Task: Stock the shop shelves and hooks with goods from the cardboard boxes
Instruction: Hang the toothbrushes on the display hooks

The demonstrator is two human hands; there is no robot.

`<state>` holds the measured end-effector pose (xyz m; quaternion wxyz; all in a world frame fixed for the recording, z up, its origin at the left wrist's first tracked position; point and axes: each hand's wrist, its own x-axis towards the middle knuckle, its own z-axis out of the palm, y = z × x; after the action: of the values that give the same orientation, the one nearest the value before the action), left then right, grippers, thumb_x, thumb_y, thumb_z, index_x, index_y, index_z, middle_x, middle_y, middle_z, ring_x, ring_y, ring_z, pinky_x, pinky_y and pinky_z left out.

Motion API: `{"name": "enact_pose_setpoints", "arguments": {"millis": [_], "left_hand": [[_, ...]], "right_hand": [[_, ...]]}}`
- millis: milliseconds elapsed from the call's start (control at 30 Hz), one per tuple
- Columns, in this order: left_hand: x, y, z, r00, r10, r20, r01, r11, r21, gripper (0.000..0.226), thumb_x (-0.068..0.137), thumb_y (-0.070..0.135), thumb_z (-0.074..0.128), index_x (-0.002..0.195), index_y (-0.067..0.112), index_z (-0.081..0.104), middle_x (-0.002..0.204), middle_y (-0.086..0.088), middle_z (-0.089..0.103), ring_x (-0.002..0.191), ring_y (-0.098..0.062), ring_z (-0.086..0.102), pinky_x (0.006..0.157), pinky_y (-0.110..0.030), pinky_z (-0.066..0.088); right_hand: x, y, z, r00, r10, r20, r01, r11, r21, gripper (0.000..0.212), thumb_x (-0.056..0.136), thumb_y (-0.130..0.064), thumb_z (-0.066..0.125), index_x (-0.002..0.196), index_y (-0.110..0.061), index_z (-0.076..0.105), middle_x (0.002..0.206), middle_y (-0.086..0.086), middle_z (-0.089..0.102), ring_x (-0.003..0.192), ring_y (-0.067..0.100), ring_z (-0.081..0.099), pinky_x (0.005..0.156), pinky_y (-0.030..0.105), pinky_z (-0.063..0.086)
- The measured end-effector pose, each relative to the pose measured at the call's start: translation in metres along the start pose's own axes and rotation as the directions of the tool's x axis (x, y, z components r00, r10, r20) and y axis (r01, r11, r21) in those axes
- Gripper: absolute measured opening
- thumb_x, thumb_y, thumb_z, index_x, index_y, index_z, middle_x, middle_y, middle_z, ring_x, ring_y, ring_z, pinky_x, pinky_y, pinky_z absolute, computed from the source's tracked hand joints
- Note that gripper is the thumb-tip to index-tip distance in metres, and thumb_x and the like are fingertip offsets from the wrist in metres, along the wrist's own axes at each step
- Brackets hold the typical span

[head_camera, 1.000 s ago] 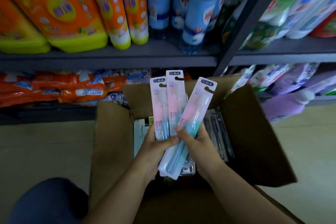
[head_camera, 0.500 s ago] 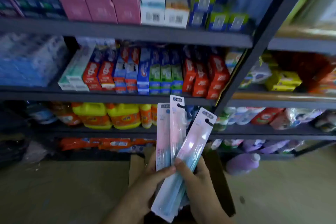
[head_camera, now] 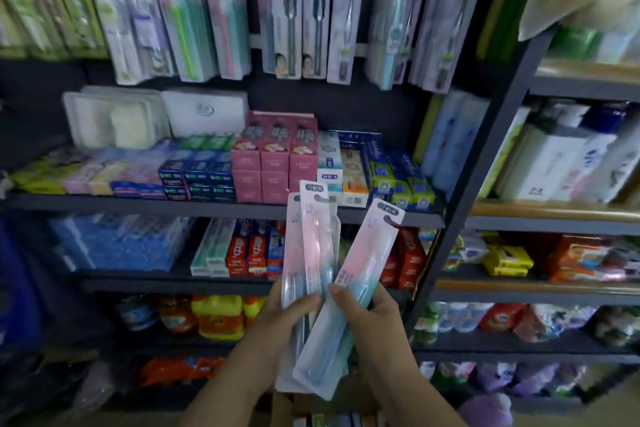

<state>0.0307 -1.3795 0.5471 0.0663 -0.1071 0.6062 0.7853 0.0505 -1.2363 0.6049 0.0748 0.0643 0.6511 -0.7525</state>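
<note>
I see the pink-and-blue blister-packed toothbrushes (head_camera: 313, 253) fanned in front of the dark metal shelves (head_camera: 221, 206), long axes near upright, hang-tabs up; one pack leans right. My left hand (head_camera: 277, 326) clasps the upright pair; my right hand (head_camera: 372, 319) pinches the leaning one.

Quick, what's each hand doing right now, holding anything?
Left hand: closed on the upright toothbrush packs.
Right hand: closed on the tilted toothbrush pack.

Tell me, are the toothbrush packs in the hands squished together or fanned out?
Fanned out. The left hand holds upright packs, and the right hand's pack tilts away rightward.
</note>
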Motion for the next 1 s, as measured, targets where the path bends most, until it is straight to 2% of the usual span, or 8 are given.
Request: {"name": "enact_pose_setpoints", "arguments": {"millis": [100, 267, 400, 533, 667, 767, 867, 1000], "left_hand": [[0.004, 0.021, -0.022, 0.999, 0.034, -0.026, -0.033, 0.999, 0.032, 0.071, 0.064, 0.046, 0.083, 0.126, 0.036, 0.051, 0.125, -0.001, 0.063, 0.11, -0.022, 0.064, 0.095, -0.048, 0.051], [-0.018, 0.068, -0.033, 0.989, 0.145, -0.002, -0.144, 0.988, 0.051, 0.062, 0.08, 0.031, 0.073, 0.134, 0.026, 0.044, 0.129, -0.005, 0.058, 0.116, -0.024, 0.059, 0.1, -0.047, 0.047], [-0.027, 0.096, -0.033, 0.966, 0.249, 0.068, -0.254, 0.964, 0.084, 0.025, 0.087, 0.005, 0.062, 0.1, 0.024, 0.051, 0.104, -0.001, 0.062, 0.095, -0.018, 0.06, 0.079, -0.027, 0.05], [-0.025, 0.109, -0.032, 0.969, 0.245, 0.018, -0.246, 0.967, 0.071, 0.034, 0.085, 0.009, 0.065, 0.11, 0.026, 0.049, 0.114, -0.004, 0.061, 0.106, -0.022, 0.059, 0.082, -0.025, 0.049], [-0.014, 0.12, -0.037, 0.979, 0.199, -0.033, -0.198, 0.98, 0.03, 0.068, 0.063, 0.032, 0.086, 0.121, 0.032, 0.051, 0.111, 0.0, 0.067, 0.103, -0.02, 0.064, 0.096, -0.043, 0.048], [-0.004, 0.133, -0.041, 0.97, 0.228, -0.08, -0.226, 0.974, 0.032, 0.044, 0.074, 0.022, 0.075, 0.11, 0.035, 0.053, 0.104, 0.006, 0.067, 0.095, -0.013, 0.063, 0.086, -0.032, 0.05], [0.002, 0.144, -0.045, 0.959, 0.267, -0.092, -0.263, 0.964, 0.048, 0.035, 0.08, 0.017, 0.071, 0.106, 0.035, 0.054, 0.103, 0.005, 0.068, 0.094, -0.013, 0.064, 0.083, -0.03, 0.051], [0.008, 0.155, -0.053, 0.943, 0.305, -0.132, -0.3, 0.952, 0.059, 0.029, 0.083, 0.016, 0.068, 0.098, 0.036, 0.054, 0.1, 0.007, 0.066, 0.089, -0.009, 0.063, 0.072, -0.023, 0.048]], "right_hand": [[0.004, -0.009, 0.018, 0.999, -0.036, 0.026, 0.036, 0.999, 0.003, 0.016, 0.09, -0.021, 0.064, 0.106, -0.021, 0.064, 0.09, -0.001, 0.074, 0.083, 0.015, 0.071, 0.072, 0.029, 0.056], [0.014, -0.019, 0.047, 0.992, -0.114, 0.054, 0.113, 0.993, 0.018, 0.022, 0.091, -0.019, 0.063, 0.112, -0.025, 0.06, 0.097, 0.0, 0.073, 0.088, 0.017, 0.071, 0.08, 0.038, 0.058], [0.021, -0.026, 0.066, 0.978, -0.199, 0.065, 0.198, 0.98, 0.023, 0.022, 0.09, -0.012, 0.064, 0.11, -0.021, 0.063, 0.097, 0.003, 0.073, 0.089, 0.019, 0.071, 0.083, 0.042, 0.058], [0.03, -0.038, 0.067, 0.964, -0.238, 0.118, 0.238, 0.971, 0.014, 0.023, 0.089, -0.015, 0.064, 0.112, -0.018, 0.063, 0.097, 0.0, 0.074, 0.09, 0.015, 0.071, 0.076, 0.028, 0.058], [0.049, -0.048, 0.052, 0.956, -0.216, 0.199, 0.242, 0.963, -0.116, 0.022, 0.093, -0.022, 0.06, 0.114, -0.026, 0.057, 0.092, -0.008, 0.073, 0.081, 0.0, 0.068, 0.062, 0.013, 0.049], [0.063, -0.058, 0.044, 0.95, -0.167, 0.264, 0.219, 0.958, -0.184, 0.027, 0.095, -0.025, 0.057, 0.121, -0.021, 0.056, 0.091, -0.001, 0.072, 0.077, 0.01, 0.067, 0.064, 0.021, 0.051], [0.076, -0.067, 0.045, 0.934, -0.143, 0.328, 0.193, 0.973, -0.126, 0.031, 0.096, -0.018, 0.05, 0.12, -0.037, 0.049, 0.101, 0.005, 0.066, 0.084, 0.02, 0.064, 0.07, 0.032, 0.055], [0.09, -0.076, 0.058, 0.909, -0.106, 0.403, 0.128, 0.991, -0.029, 0.031, 0.096, -0.007, 0.04, 0.12, -0.026, 0.046, 0.093, 0.01, 0.063, 0.075, 0.022, 0.062, 0.068, 0.036, 0.054]]}}
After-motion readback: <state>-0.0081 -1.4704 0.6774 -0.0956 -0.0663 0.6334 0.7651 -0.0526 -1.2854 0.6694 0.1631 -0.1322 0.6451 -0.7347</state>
